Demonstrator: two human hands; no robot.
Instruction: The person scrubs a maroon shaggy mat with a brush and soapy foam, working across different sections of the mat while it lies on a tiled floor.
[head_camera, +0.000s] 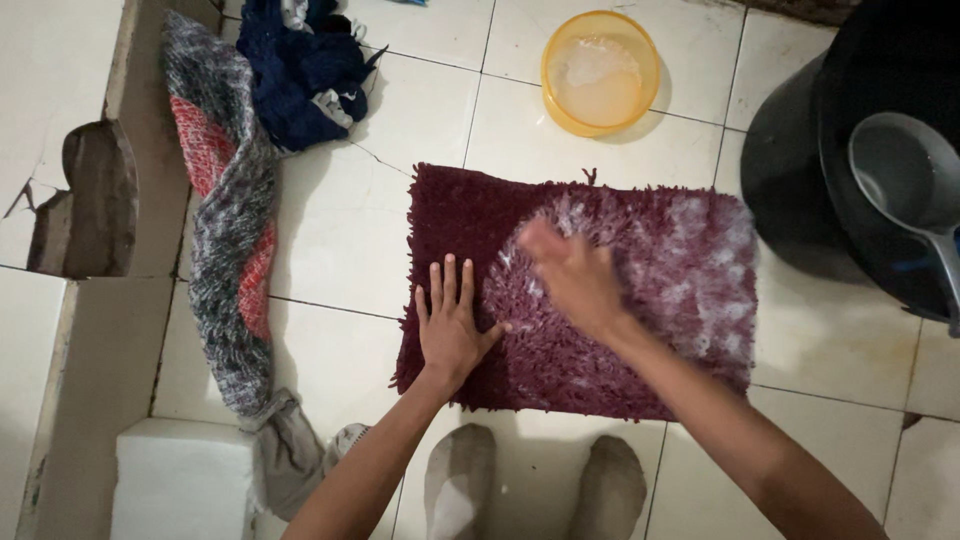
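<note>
A dark red shaggy mat (640, 370) lies flat on the white tiled floor, its middle and right part covered with white soap foam. My left hand (452, 325) rests flat on the mat's left part with fingers spread. On the foamy middle of the mat, my right hand (568, 275) is blurred, fingers curled; I cannot tell whether it holds anything.
A yellow basin (600, 70) with foamy water stands behind the mat. A black bucket (850, 130) with a grey scoop (905, 180) stands at right. A grey and red knitted cloth (230, 220) and dark blue clothes (305, 70) lie at left. My feet (530, 490) are below the mat.
</note>
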